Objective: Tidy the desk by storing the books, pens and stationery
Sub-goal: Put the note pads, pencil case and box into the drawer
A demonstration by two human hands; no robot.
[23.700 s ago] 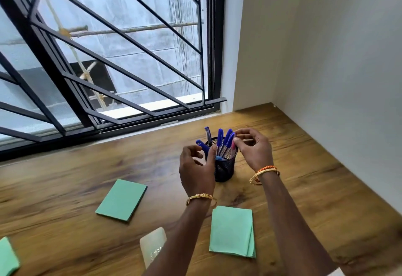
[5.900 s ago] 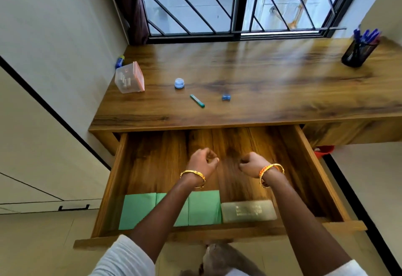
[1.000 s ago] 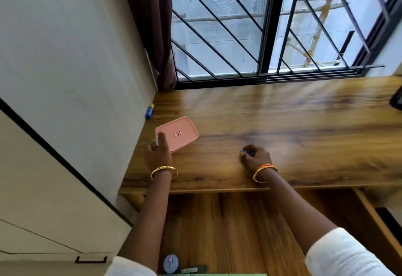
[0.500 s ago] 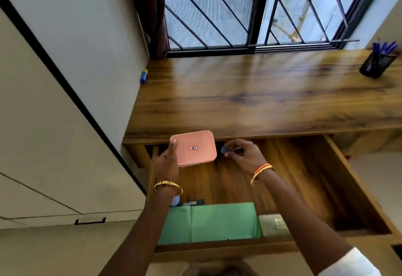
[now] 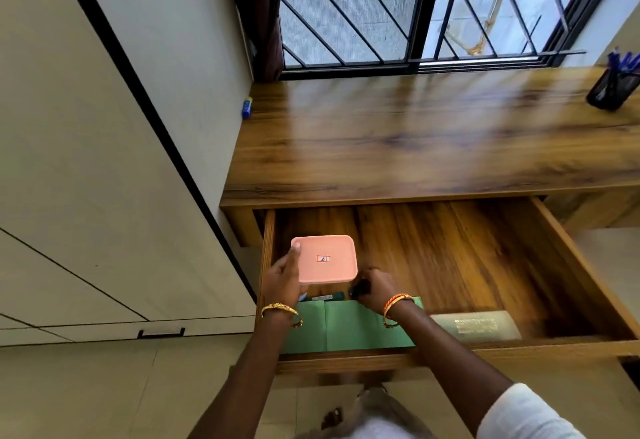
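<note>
My left hand (image 5: 282, 281) grips a pink-lidded plastic box (image 5: 325, 258) and holds it inside the open wooden drawer (image 5: 485, 251), at its left side. To the right of the box, my right hand (image 5: 375, 288) is closed around a small dark-blue object (image 5: 358, 289), low over the drawer floor. Green books (image 5: 346, 326) lie along the drawer's front, with a greenish translucent case (image 5: 476, 325) to their right. A green marker (image 5: 327, 297) lies just below the box. A mesh pen holder (image 5: 611, 87) with blue pens stands at the desk's far right.
A small blue and yellow item (image 5: 247, 107) lies at the desk's back left corner against the wall. The desk top (image 5: 415, 141) runs under a barred window. A white cupboard wall stands to the left of the drawer.
Both hands came off the desk top and went down into the drawer, the left carrying the pink box, the right carrying the small blue object. Both now sit lower, closer to the green books.
</note>
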